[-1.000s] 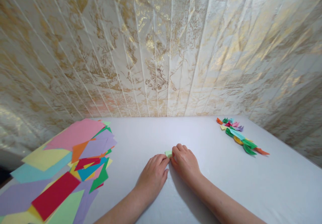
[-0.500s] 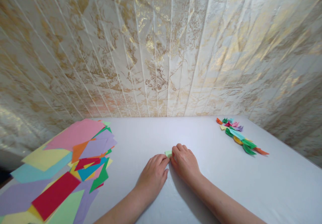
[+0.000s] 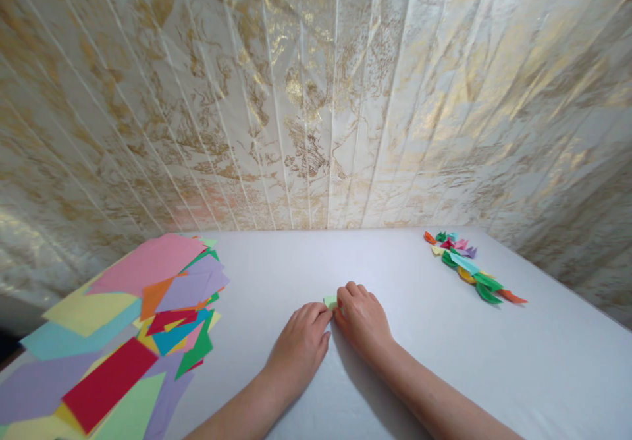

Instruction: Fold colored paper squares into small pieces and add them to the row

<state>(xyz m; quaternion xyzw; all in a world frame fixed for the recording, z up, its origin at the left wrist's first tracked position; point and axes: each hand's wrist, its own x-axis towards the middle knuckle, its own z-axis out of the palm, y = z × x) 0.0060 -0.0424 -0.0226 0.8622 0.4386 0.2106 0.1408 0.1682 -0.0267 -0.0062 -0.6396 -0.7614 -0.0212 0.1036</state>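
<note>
A small piece of light green paper lies on the white table between my hands, mostly covered by the fingers. My left hand rests on the table with its fingers closed at the paper's near left edge. From the right, my right hand presses on the same paper with curled fingers, its fingertips close to those of the left. Whatever folds the paper has are hidden under the hands.
Many coloured paper sheets and scraps, among them a red sheet and a pink sheet, overlap on the left of the table. Several small folded paper pieces lie at the back right. A patterned gold-and-white curtain hangs behind.
</note>
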